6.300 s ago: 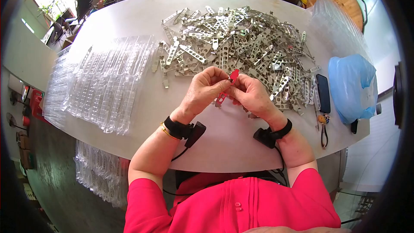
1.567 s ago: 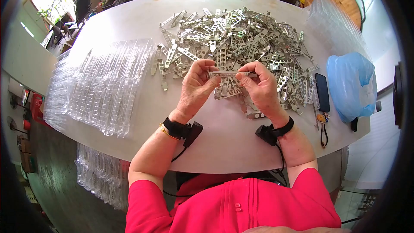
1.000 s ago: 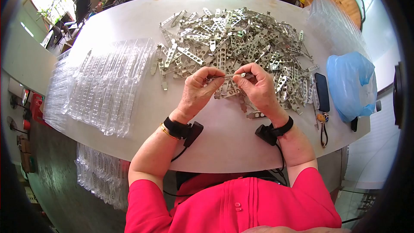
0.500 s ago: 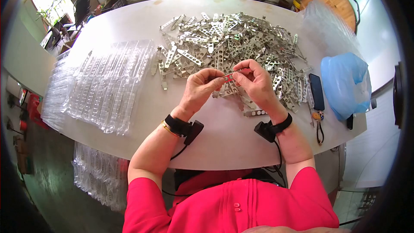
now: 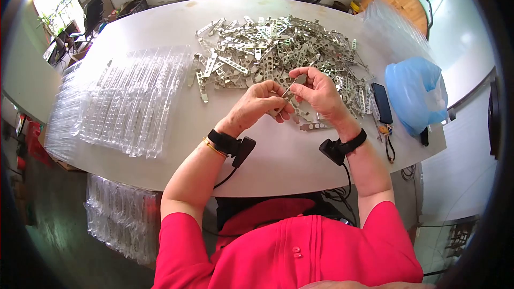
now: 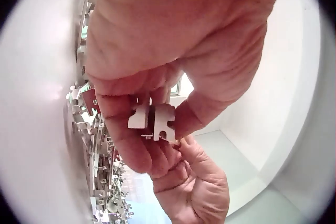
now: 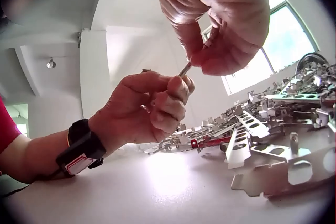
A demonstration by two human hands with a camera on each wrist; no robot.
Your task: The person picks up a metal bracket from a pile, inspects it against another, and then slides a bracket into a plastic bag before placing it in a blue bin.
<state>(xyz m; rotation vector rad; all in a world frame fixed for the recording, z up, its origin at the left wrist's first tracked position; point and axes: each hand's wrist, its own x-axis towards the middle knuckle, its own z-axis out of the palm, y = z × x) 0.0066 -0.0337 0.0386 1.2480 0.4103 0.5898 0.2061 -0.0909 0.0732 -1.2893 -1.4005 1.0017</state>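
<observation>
Both hands hold a thin perforated metal bracket between them over the near edge of the bracket pile. The left hand grips its lower end with curled fingers. In the left wrist view, bent, notched metal tabs stick out from under that hand's fingers. The right hand pinches the upper end between thumb and fingers. Seen from the right wrist, the bracket is a narrow slanted bar running between the two hands, its ends hidden by the fingers.
Stacked clear plastic trays lie on the left of the white table. On the right are a phone, keys, a blue plastic bag and clear plastic sheets. More trays stand below the table edge.
The bracket, held level between the hands 1.6 s ago, has been turned and now slants up to the right. The right hand now sits slightly higher than the left. The head view has shifted.
</observation>
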